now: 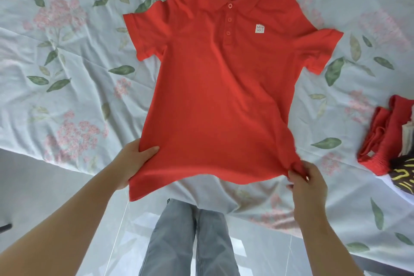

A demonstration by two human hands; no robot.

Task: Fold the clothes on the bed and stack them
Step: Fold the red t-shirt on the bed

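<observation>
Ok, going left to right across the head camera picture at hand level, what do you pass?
Left hand gripping the hem, red polo shirt, right hand pinching the other hem corner, folded red clothes near the right edge.

A creased pale blue bed sheet (67,51) printed with pink flowers and green leaves spreads beyond the grip; glossy grey floor tiles (44,181) lie below it, softly lit.

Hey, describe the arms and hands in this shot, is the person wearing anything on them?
Both forearms are bare to the frame edge; no sleeves show. The left hand and right hand wear no gloves, and no watch, bracelet or ring is visible. The legs wear faded grey-blue denim jeans.
</observation>
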